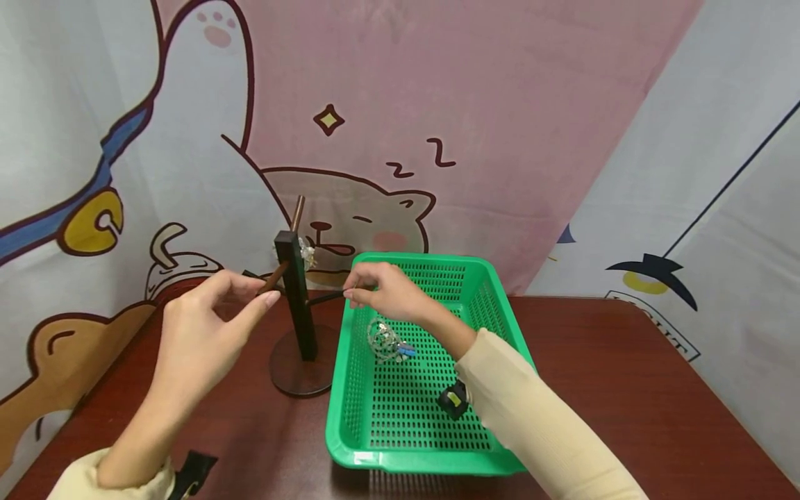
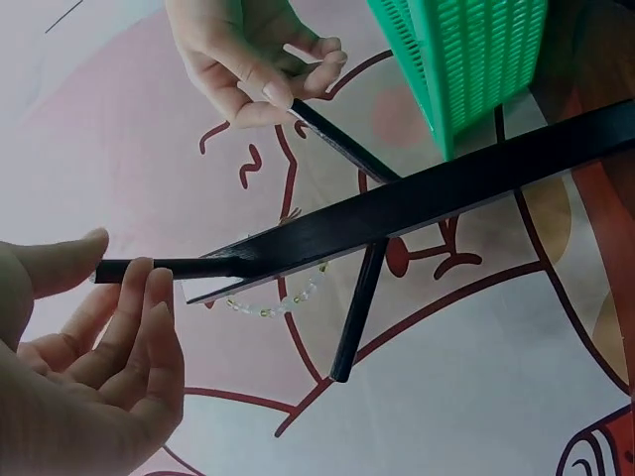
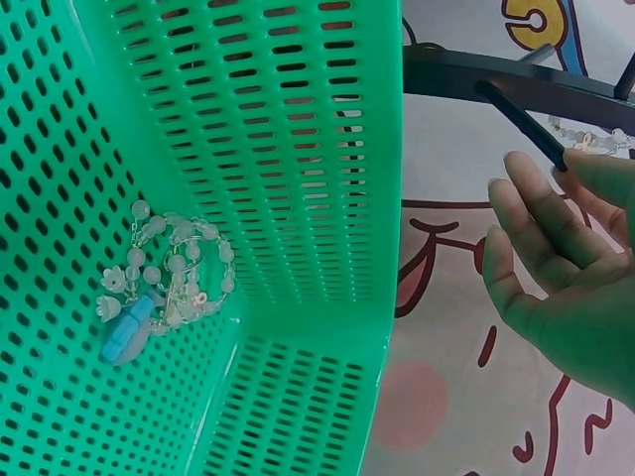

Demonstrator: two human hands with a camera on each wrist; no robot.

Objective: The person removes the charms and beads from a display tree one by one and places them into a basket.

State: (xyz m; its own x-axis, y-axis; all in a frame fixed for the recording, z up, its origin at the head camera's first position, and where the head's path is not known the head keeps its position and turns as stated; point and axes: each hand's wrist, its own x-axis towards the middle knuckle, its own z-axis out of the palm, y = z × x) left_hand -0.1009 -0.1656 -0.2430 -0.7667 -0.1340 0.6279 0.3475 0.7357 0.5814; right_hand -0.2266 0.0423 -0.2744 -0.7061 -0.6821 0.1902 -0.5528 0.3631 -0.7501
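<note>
A dark wooden stand [image 1: 296, 298] with a round base and several pegs is upright on the table. My left hand [image 1: 206, 319] pinches the end of its near peg [image 2: 169, 268] between thumb and fingers. With thumb and fingertips, my right hand [image 1: 390, 292] pinches the tip of a side peg [image 3: 521, 124] over the basket's left rim. Another side peg [image 2: 359, 312] has nothing on it. A beaded bracelet [image 2: 288, 302] hangs behind the post, on the far side. Inside the green basket [image 1: 431, 464] lie clear-beaded bracelets [image 3: 179, 263] with a blue piece [image 3: 127, 332].
The basket stands right of the stand, close to it, on the reddish-brown table [image 1: 594, 375]. A cloth backdrop [image 1: 500, 125] with cartoon animals hangs behind. Small black devices are at both cuffs, the right one [image 1: 453, 399] over the basket.
</note>
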